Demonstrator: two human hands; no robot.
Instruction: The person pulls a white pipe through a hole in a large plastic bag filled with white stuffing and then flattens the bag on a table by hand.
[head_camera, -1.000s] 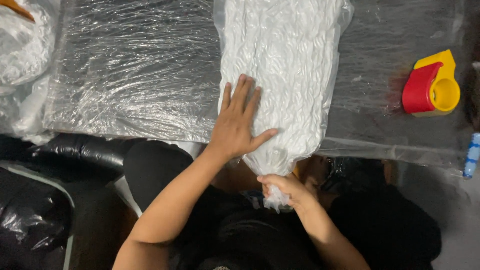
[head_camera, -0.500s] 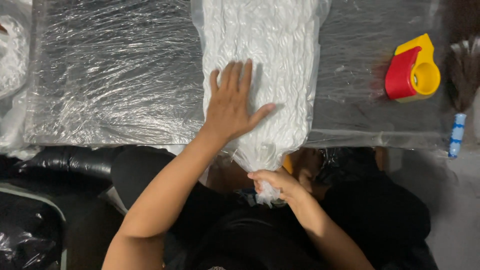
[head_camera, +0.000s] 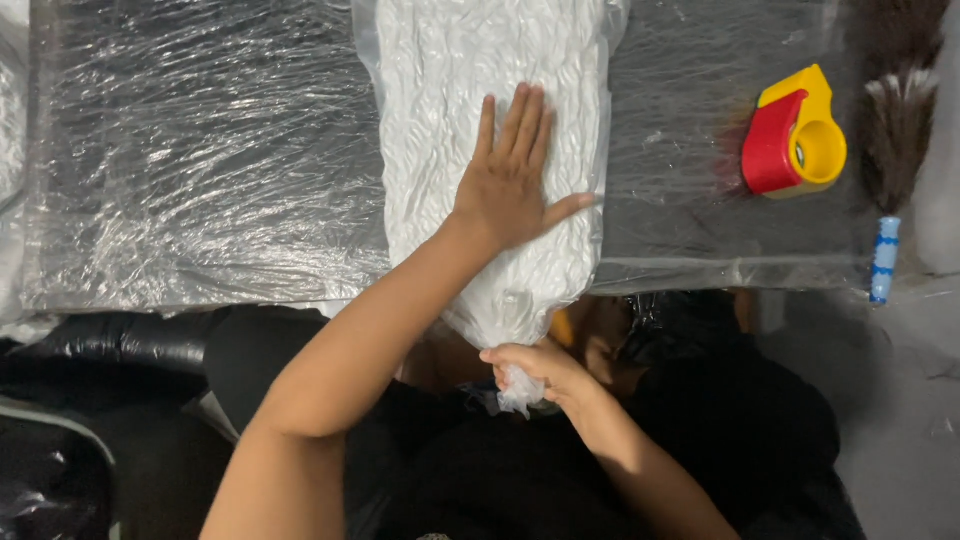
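At the desk's (head_camera: 200, 150) near edge, the white bag (head_camera: 480, 120) hangs over; the left hand (head_camera: 510, 185) presses it flat, released, and the right hand (head_camera: 535, 368) clenches its neck. Free room lies left; a tape dispenser (head_camera: 795, 140) sits right.

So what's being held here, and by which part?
The right hand grips the gathered neck end of the clear bag of white material. The left hand lies flat on top of the bag, pressing rather than gripping.
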